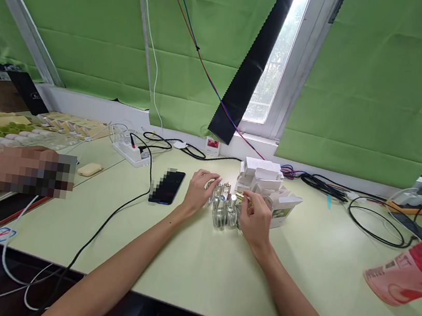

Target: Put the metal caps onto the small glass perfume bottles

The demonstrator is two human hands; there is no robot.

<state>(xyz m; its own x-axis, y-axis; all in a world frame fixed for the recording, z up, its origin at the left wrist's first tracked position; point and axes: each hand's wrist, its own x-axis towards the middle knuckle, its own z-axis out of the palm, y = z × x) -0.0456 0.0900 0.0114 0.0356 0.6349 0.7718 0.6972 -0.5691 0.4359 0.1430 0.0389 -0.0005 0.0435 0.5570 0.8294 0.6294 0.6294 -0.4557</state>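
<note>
On the counter (189,259), small glass bottles (222,209) stood clustered between my hands. My left hand (199,188) curled its fingers against one; my right hand (255,219) pinched a gold cap (240,196). Glass seemed slippery, breakable; best gripped around the body.

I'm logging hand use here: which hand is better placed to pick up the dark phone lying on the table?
Left, probably. The left hand rests at the left edge of the glass bottles, right beside the phone. The right hand sits on the bottles' far side, pinching a small gold piece.
</note>
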